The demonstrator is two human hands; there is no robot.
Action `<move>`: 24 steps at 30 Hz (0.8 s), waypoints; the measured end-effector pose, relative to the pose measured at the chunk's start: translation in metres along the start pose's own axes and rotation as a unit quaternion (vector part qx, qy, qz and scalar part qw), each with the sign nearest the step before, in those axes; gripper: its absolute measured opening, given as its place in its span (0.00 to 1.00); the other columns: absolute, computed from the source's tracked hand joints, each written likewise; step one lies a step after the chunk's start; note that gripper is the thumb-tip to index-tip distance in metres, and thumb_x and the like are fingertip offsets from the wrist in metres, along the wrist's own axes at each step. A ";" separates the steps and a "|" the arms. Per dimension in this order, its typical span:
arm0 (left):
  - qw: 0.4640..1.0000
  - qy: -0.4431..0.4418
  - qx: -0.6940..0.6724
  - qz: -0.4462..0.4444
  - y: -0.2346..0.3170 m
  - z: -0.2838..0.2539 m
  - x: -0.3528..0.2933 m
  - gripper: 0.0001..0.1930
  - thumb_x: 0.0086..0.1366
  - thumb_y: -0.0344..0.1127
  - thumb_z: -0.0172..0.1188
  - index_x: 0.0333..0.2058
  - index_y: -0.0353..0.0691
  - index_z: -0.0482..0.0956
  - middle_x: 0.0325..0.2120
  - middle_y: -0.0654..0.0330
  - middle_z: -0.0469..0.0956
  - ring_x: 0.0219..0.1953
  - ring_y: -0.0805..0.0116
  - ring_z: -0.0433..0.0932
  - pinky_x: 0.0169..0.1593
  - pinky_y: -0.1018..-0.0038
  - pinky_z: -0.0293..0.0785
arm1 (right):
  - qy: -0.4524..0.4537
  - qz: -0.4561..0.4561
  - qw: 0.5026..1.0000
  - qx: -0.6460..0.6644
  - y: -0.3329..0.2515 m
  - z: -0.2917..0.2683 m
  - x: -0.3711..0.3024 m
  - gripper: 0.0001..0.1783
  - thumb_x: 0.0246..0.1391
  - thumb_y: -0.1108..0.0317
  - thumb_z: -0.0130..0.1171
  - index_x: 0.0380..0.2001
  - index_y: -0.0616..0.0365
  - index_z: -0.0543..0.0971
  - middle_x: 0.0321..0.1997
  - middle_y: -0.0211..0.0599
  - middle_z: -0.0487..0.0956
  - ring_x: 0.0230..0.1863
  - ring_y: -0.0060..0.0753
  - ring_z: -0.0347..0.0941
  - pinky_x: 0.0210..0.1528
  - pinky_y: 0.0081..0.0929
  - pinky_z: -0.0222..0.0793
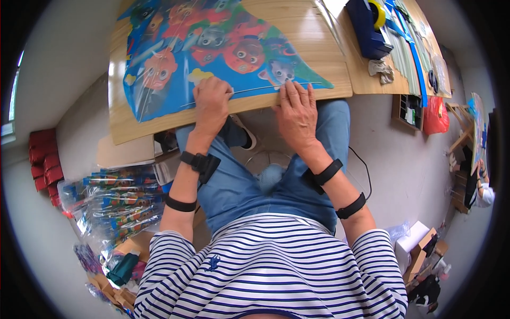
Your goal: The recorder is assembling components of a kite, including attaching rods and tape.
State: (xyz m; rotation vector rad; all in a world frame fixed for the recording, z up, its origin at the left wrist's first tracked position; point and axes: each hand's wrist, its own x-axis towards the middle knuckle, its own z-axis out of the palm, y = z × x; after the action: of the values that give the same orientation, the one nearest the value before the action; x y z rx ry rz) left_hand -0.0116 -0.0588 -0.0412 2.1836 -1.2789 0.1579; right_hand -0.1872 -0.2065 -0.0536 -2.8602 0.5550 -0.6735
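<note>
Under the curled left hand (212,101), its grip too hidden to tell, and the flat, open right hand (297,114), a thin rod (249,91) was held on the bright sheet (186,58) beyond, perhaps to keep it straight.

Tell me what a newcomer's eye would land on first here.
First, the bright sheet of cartoon animal faces on the wooden table, with the left hand and right hand at its near edge, by a thin pale rod. Next, the dark blue tape dispenser with its yellow roll, at upper right. Then the red bag below it, near the floor.
</note>
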 end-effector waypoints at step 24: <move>1.000 -0.013 0.008 0.005 0.006 0.012 0.010 0.04 0.55 0.28 0.62 0.29 0.44 0.76 0.30 0.62 0.71 0.40 0.60 0.71 0.48 0.63 0.60 | 0.008 -0.014 1.000 -0.015 0.000 0.003 0.001 0.30 0.46 0.62 0.66 0.52 0.69 0.77 0.58 0.46 0.72 0.62 0.47 0.66 0.72 0.50 0.51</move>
State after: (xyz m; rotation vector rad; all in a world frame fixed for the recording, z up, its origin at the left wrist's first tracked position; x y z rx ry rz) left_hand -0.0135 -0.0746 -0.0447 2.2000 -1.3074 0.1442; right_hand -0.1852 -0.2065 -0.0555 -2.8980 0.5334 -0.6998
